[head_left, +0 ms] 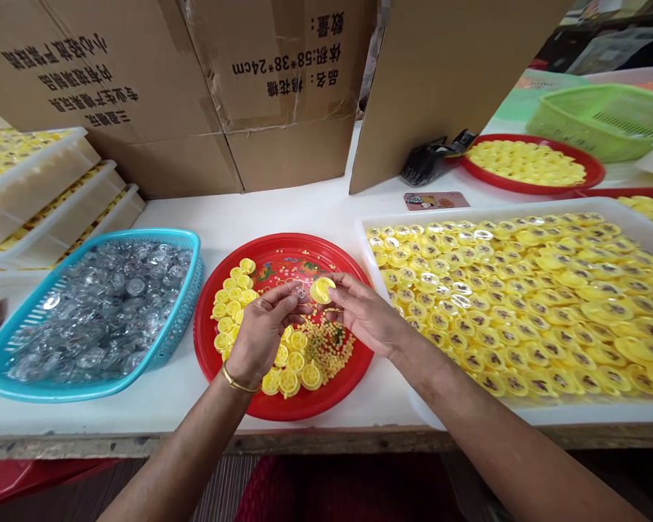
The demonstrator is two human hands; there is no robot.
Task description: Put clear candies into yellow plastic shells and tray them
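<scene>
Over a round red tray [275,409], my right hand [367,315] pinches a small yellow plastic cup-shaped piece [321,291] between thumb and fingers. Just left of it, my left hand [258,330] has its thumb and fingertips closed on a small clear plastic piece [300,292], partly hidden by the fingers. The two pieces are close together but apart. Several similar yellow pieces [287,382] lie along the tray's left and front side, some behind my left hand. Small pale-yellow bits [331,355] are scattered at its right front.
A blue basket [188,304] of clear plastic caps [136,287] stands left, with stacked white trays [43,177] behind. On the right, a large white tray [374,257] holds rows of yellow pieces. Cardboard boxes [288,159], a black tape dispenser [429,161] and another red tray [593,177] are farther back.
</scene>
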